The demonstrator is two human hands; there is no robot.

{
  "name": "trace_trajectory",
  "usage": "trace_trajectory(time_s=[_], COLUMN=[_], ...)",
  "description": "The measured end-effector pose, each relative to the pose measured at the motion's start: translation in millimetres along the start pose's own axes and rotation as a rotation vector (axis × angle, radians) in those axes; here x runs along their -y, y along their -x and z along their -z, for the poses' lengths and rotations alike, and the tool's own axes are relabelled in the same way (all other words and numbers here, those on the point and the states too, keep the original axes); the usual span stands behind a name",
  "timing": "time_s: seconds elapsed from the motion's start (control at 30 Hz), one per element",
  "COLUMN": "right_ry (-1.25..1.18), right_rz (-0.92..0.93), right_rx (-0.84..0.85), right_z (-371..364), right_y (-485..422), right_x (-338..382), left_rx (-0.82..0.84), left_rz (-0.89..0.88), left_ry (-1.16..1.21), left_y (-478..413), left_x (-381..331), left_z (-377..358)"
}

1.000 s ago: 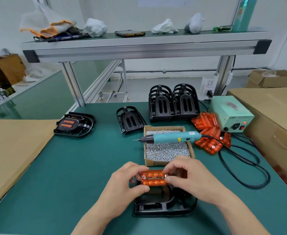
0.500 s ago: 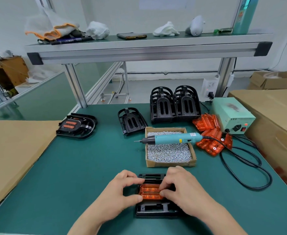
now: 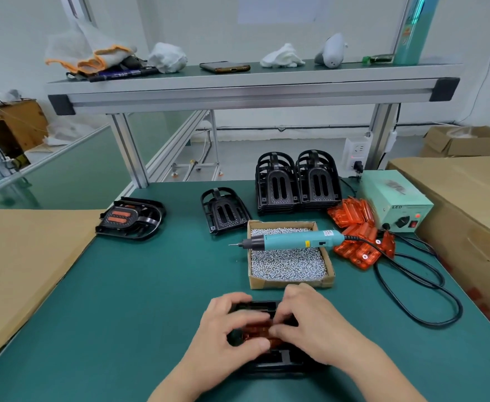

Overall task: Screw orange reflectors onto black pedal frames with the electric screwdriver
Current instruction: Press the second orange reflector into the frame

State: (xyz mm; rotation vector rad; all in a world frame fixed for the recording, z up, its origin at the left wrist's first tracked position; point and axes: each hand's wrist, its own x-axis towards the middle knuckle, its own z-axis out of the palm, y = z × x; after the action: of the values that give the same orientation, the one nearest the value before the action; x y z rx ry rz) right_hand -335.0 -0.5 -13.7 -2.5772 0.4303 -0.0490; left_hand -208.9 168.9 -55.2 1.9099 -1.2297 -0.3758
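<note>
Reflector (image 3: 259,329): seated in black frame (image 3: 278,362) on table (image 3: 122,300).
Fingers: left hand (image 3: 226,332) and right hand (image 3: 316,323) curled, pinching the reflector.
Screwdriver (image 3: 293,240): beyond, lying across screw box (image 3: 290,281), handle rightward; right hand nearer.

Green-matted desk (image 3: 151,285). Reference item: cardboard screw box (image 3: 288,282). Nearside of it, one black pedal frame (image 3: 255,306) lies flat with an orange reflector (image 3: 256,329) set in it. Behind-left stands a single frame (image 3: 225,211); directly behind, two stacks of frames (image 3: 278,184). To its right lie loose reflectors (image 3: 356,245), a power unit (image 3: 394,195) and looped cable (image 3: 432,324). Well left lies a finished pedal (image 3: 130,219).
</note>
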Motion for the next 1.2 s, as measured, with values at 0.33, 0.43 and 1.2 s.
trace_trajectory(time_s=[0.33,0.43,1.2], right_ry=[-1.913,-2.014,-1.873], right_rz=[-0.676,-0.734,-0.35], right_rx=[-0.571,-0.576,-1.132], right_z=[22.8,21.8,73.9], right_y=[-76.2,-98.6,-71.3], right_x=[-4.3,-6.1,-27.9], left_rx=[0.0,0.007,0.168], left_rz=[-0.085,-0.086,0.032], left_ry=[-0.092,-0.094,-0.62], left_y=[1.6,0.9,-142.1], left_x=[1.7,1.8,-25.3], left_z=[-5.6,-5.8,11.9])
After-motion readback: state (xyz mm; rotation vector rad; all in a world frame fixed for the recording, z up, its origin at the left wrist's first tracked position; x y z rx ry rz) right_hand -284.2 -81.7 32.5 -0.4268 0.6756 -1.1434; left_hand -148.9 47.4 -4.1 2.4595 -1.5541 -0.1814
